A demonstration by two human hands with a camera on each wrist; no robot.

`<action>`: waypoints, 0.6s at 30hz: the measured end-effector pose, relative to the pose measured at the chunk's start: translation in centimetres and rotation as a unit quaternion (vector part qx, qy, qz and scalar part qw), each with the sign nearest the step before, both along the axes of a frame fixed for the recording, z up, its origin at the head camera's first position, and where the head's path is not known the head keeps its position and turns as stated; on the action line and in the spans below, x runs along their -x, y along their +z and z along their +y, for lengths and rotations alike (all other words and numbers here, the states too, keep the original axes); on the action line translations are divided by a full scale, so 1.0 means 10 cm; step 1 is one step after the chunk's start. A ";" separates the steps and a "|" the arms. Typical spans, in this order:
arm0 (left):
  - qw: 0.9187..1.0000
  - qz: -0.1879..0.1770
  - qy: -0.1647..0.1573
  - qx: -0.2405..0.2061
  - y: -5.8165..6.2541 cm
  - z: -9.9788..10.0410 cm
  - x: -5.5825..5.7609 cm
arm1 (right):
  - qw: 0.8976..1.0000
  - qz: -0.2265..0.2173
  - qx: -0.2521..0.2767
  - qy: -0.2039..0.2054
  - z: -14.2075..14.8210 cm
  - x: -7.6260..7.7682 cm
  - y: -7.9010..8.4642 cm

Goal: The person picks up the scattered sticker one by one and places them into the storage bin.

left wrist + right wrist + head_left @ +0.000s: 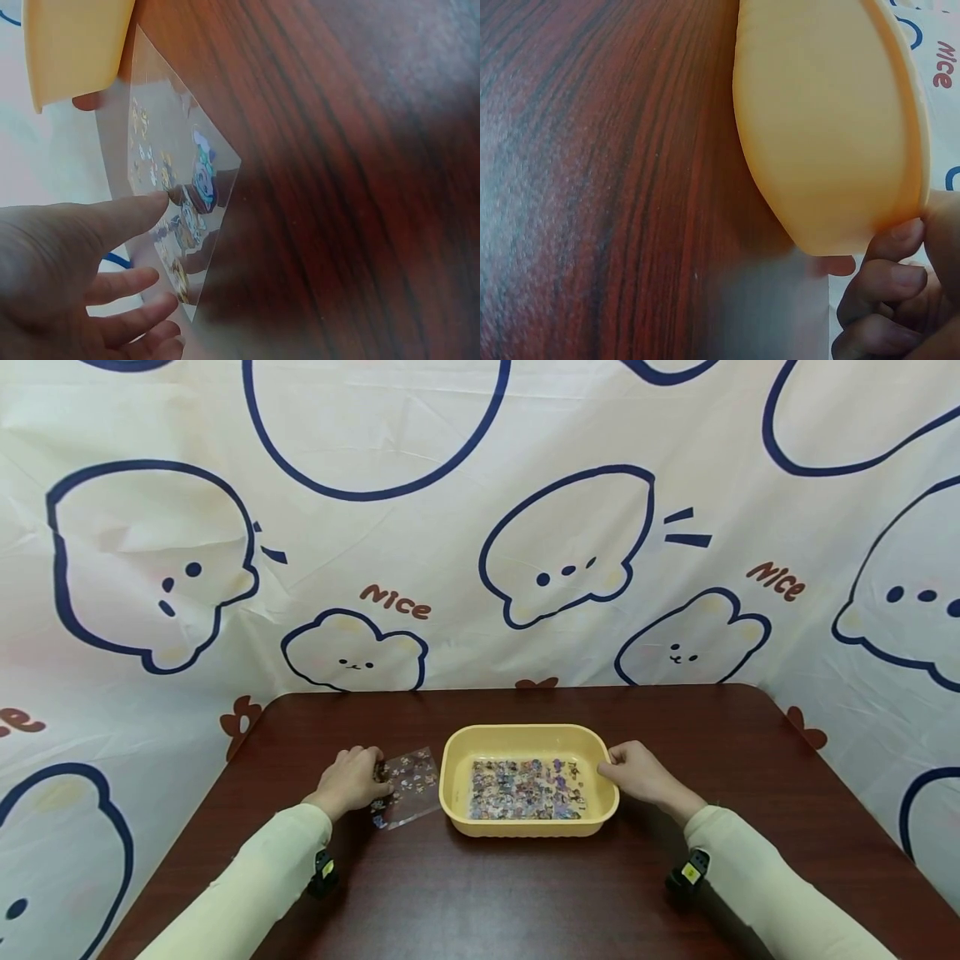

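A clear sheet of small cartoon stickers (411,787) lies on the table, left of a yellow plastic basin (525,828). My left hand (352,782) rests at the sheet's left edge; in the left wrist view its thumb reaches over the stickers and the other fingers stay apart from it, loosely bent. The basin's right rim is gripped by my right hand (643,772), thumb on top and fingers curled below the lip, as the right wrist view shows. Inside the basin many small colourful sticker pieces (525,789) cover the bottom.
The dark brown wooden table (495,902) extends around both things. Behind it and at the sides hangs a white cloth (450,552) with blue cartoon outlines. A dark band with a small device (322,872) sits on each wrist.
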State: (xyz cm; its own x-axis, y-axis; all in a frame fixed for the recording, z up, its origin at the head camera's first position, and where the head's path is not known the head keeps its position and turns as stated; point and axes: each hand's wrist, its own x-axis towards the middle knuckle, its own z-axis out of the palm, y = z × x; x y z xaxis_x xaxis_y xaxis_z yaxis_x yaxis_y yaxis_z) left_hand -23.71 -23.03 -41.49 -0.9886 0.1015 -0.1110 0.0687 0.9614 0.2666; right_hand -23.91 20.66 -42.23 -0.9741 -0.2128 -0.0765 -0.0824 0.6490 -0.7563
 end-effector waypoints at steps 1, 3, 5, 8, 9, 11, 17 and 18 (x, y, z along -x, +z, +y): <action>1.000 0.000 -0.001 0.000 0.00 0.00 0.00 | 1.000 0.000 0.000 -0.001 0.00 0.00 0.00; 1.000 -0.001 -0.003 0.000 0.00 0.00 0.01 | 1.000 0.001 0.001 -0.003 0.00 -0.01 0.00; 1.000 -0.004 -0.004 -0.001 0.00 0.00 0.01 | 1.000 0.001 0.001 -0.002 -0.01 -0.01 0.00; 1.000 -0.009 -0.003 -0.004 0.00 0.01 0.00 | 1.000 -0.003 0.001 -0.003 -0.01 -0.01 0.00; 1.000 -0.010 -0.002 -0.004 0.00 0.02 0.00 | 1.000 -0.003 0.001 -0.004 -0.01 -0.01 0.00; 1.000 -0.010 -0.003 -0.003 0.01 0.02 -0.01 | 1.000 -0.004 0.001 -0.005 -0.01 -0.01 0.00; 1.000 -0.008 -0.008 -0.002 0.03 0.02 -0.02 | 1.000 -0.006 0.001 -0.008 -0.01 -0.01 0.00; 1.000 -0.008 -0.008 -0.002 0.03 0.03 -0.02 | 1.000 -0.007 0.001 -0.008 -0.01 -0.01 0.01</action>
State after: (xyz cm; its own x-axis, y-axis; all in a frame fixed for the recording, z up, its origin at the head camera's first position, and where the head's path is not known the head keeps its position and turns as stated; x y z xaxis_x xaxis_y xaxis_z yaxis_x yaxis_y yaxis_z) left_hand -23.54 -22.77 -41.19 -0.9848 0.1180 -0.1271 0.0799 0.9591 0.2715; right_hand -23.81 20.52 -42.17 -0.9764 -0.1968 -0.0887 -0.0617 0.6480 -0.7591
